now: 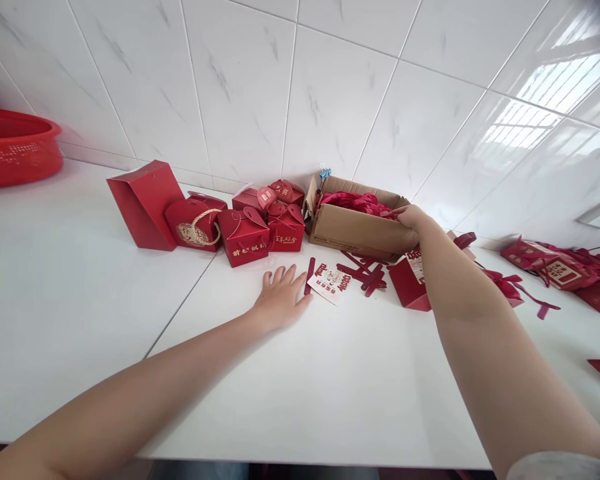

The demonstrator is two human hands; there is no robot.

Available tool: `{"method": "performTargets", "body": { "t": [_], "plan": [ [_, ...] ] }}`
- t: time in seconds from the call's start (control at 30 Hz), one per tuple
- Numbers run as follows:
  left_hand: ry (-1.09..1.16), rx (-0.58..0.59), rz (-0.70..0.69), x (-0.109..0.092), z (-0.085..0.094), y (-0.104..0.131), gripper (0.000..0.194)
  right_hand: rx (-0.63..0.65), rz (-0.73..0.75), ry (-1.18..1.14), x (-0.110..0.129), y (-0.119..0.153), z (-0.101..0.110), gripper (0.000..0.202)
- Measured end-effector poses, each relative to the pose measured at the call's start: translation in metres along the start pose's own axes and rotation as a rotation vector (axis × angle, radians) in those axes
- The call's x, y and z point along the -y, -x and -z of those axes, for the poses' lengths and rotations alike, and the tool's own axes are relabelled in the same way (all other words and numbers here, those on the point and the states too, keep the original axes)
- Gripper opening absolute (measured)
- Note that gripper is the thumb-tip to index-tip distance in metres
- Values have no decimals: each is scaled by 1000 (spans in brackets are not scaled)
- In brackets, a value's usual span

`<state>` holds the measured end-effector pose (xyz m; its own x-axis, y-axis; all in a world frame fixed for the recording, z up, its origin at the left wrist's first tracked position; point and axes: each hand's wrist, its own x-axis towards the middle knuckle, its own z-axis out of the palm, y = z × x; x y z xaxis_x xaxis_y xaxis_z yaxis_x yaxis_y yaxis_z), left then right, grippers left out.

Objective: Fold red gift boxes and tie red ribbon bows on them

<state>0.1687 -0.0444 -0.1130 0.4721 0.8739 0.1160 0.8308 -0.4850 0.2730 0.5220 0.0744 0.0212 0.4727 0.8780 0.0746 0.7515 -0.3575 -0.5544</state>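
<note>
My left hand (281, 301) rests palm down on the white table with its fingers spread, holding nothing. Its fingertips are close to a dark red strip (309, 276) and a white printed card (331, 283). My right hand (411, 217) reaches over the right end of a cardboard box (365, 231). Its fingers are at the red ribbons (356, 202) inside; whether they grip any is too small to tell. Several dark red strips (373, 278) lie in a loose pile in front of the box. An open red box (409, 283) stands beside my right forearm.
Small red gift boxes (244, 235) stand left of the cardboard box, with a taller red box (153, 207) farther left. A red plastic basket (17, 153) sits at the far left. More red packages (555, 263) lie at the right, along the tiled wall.
</note>
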Motion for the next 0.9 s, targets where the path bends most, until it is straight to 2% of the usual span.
{"method": "performTargets", "body": {
  "t": [0.17, 0.3, 0.37, 0.5, 0.6, 0.67, 0.73, 0.83, 0.9],
  "plan": [
    [6, 10, 1, 0, 2, 0, 58, -117, -1, -114, -5, 0, -4, 35],
    [0, 22, 5, -1, 4, 0, 59, -260, 51, -237, -9, 14, -6, 47],
    [2, 25, 8, -1, 4, 0, 59, -357, 127, -386, -6, 27, -4, 43],
    [13, 20, 10, 0, 4, -1, 60, -534, 332, -844, 7, 67, 6, 33],
    [40, -4, 0, 2, 3, -3, 59, -574, 343, -1062, 18, 104, 10, 33],
    [90, -41, -7, 2, 2, -4, 57, -562, 284, -1211, 20, 129, 7, 31],
    [137, -85, -13, 1, 1, -3, 52, -467, 225, -1338, 18, 152, -4, 30],
    [159, -173, 11, 1, 6, 2, 45, -288, 166, -1455, 8, 181, -32, 37],
    [157, -265, 41, 8, 18, 6, 42, -169, 92, -1476, 0, 195, -55, 43]
  ]
}}
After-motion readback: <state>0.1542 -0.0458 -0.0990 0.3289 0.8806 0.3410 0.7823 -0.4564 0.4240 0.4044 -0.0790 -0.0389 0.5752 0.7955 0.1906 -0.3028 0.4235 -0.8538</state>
